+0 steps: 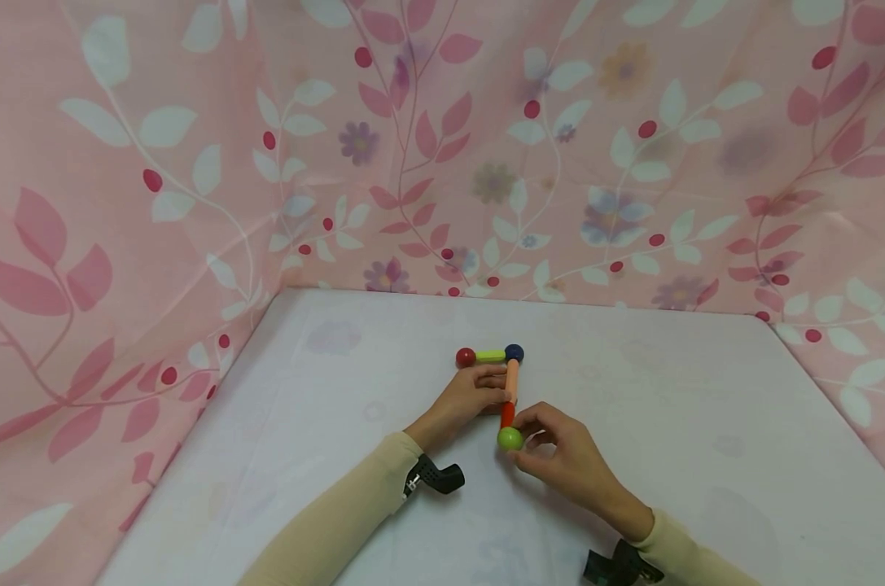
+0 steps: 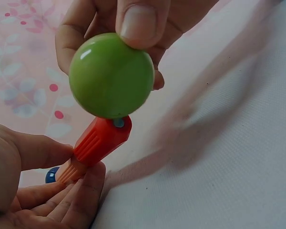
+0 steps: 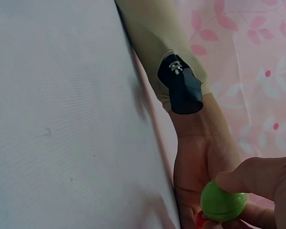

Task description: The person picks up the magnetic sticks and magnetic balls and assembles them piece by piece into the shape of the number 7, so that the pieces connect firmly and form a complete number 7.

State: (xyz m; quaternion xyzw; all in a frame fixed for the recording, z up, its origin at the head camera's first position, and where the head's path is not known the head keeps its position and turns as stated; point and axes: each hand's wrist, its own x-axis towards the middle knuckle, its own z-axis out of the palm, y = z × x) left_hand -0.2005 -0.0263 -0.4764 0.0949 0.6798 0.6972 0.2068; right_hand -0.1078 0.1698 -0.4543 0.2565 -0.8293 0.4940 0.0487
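Observation:
My left hand (image 1: 462,403) pinches a joined line of toy rods where the red rod (image 2: 102,140) meets the orange rod (image 1: 512,376). At the near end, my right hand (image 1: 570,456) holds a green ball (image 2: 112,76) between thumb and fingers. The ball is at the red rod's end; a bit of its metal tip (image 2: 119,123) shows, and I cannot tell whether they touch fully. The orange rod's far end meets a dark blue ball (image 1: 514,352). From there a yellow-green rod (image 1: 490,356) runs left to a red ball (image 1: 466,357).
A white cloth (image 1: 325,456) covers the table under the hands. Behind it hangs a pink curtain (image 1: 442,146) with leaves and flowers. Black wrist devices sit on the left sleeve (image 1: 438,475) and the right sleeve (image 1: 624,563).

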